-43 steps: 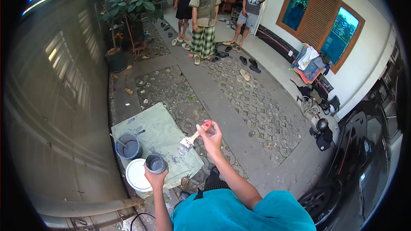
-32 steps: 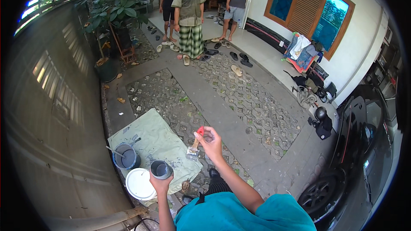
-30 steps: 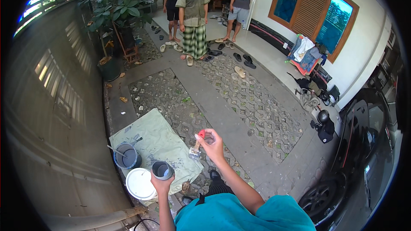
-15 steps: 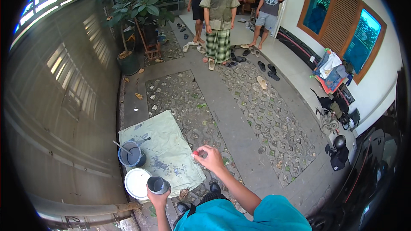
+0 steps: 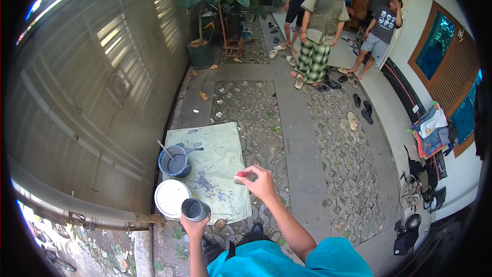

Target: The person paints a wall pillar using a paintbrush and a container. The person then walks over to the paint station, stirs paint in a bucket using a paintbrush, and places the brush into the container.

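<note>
My left hand [image 5: 195,226] is wrapped round a grey cup [image 5: 195,209], which is tilted a little and coated grey inside. Between the fingertips of my right hand [image 5: 262,182] is a small red object [image 5: 240,174] with a thin greyish part under it; its kind is not clear. That hand hovers over the right edge of a pale green cloth [image 5: 225,143] stained with grey paint. On the cloth's left side stands a blue bucket [image 5: 163,162] of grey paint with a stick [image 5: 165,150] in it. A white round tub or lid [image 5: 171,198] sits beside my left hand.
A metal gate [image 5: 92,138] runs along the left. Three people stand at the back, one in a checked green sarong [image 5: 311,60]. A potted plant [image 5: 202,55] is near the gate. Sandals [image 5: 352,121] lie on the paving; a dark helmet [image 5: 413,221] lies at right.
My view has turned left, so the scene sits further right in the picture. Both hands keep hold of their things, and the right hand has turned slightly, showing the greyish part.
</note>
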`<state>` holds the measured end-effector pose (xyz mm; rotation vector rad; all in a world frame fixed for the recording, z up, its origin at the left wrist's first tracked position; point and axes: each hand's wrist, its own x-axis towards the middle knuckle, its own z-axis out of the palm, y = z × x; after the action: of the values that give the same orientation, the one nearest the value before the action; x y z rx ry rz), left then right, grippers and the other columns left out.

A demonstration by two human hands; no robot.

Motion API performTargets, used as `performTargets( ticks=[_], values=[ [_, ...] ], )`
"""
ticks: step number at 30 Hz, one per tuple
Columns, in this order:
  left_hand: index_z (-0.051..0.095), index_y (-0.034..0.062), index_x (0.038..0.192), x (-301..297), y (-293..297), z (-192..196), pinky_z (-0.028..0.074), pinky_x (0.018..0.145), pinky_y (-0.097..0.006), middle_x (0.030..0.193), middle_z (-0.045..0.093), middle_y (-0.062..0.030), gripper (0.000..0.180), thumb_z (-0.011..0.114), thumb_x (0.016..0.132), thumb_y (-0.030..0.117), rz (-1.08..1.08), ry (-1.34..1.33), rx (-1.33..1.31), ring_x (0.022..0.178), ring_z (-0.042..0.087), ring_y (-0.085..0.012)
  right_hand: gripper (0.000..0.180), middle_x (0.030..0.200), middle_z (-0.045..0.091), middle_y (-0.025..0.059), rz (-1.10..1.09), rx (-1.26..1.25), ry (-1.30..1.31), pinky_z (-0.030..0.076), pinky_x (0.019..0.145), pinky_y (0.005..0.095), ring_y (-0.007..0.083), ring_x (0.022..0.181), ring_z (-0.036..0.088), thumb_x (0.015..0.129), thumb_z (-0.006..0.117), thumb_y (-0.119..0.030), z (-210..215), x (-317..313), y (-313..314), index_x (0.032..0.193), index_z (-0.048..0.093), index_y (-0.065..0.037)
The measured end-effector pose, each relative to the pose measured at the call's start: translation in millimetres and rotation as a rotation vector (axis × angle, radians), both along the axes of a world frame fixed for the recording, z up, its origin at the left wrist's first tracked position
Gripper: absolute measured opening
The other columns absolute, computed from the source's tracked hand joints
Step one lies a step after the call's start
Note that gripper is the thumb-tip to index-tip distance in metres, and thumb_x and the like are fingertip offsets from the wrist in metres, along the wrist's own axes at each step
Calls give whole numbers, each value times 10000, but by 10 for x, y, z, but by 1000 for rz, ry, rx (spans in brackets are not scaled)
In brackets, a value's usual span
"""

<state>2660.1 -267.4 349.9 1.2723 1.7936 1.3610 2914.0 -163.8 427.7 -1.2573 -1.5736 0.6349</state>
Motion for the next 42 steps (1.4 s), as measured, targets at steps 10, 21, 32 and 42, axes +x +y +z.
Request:
performTargets(
  ticks=[10, 21, 32, 42],
  values=[
    [547, 24, 1090, -711, 307, -38, 502, 854, -340, 1004, 656, -95, 681, 871, 507, 159, -181, -65, 54, 928, 636, -200, 227, 825, 686, 112, 34, -250, -186, 527, 680, 316, 219, 732, 673, 729, 787, -172, -219, -811, -315, 916, 726, -58],
    [527, 23, 1165, -2522, 226, -116, 503, 887, -357, 1040, 662, -116, 785, 875, 476, 167, -246, -42, 2, 975, 643, -211, 312, 844, 636, 24, -508, 176, 383, 514, 688, 246, 105, 741, 605, 837, 707, -52, 640, -1983, -397, 1113, 614, 61],
    [538, 39, 1169, -3401, -3, -275, 505, 878, -355, 1047, 673, -118, 764, 854, 480, 135, -120, -33, -20, 1002, 653, -235, 341, 994, 643, 67, -191, -395, 540, 466, 661, 233, 86, 717, 552, 941, 582, -104, -462, -3047, -808, 1243, 542, 51],
    [549, 24, 1116, -3805, -360, -225, 497, 847, -333, 1007, 659, -104, 680, 837, 509, 123, -51, 18, -55, 930, 639, -199, 316, 1014, 650, 92, 213, 279, 750, 388, 580, 208, 76, 653, 496, 969, 552, -169, 1542, -3500, 1062, 1209, 540, 37]
  ],
)
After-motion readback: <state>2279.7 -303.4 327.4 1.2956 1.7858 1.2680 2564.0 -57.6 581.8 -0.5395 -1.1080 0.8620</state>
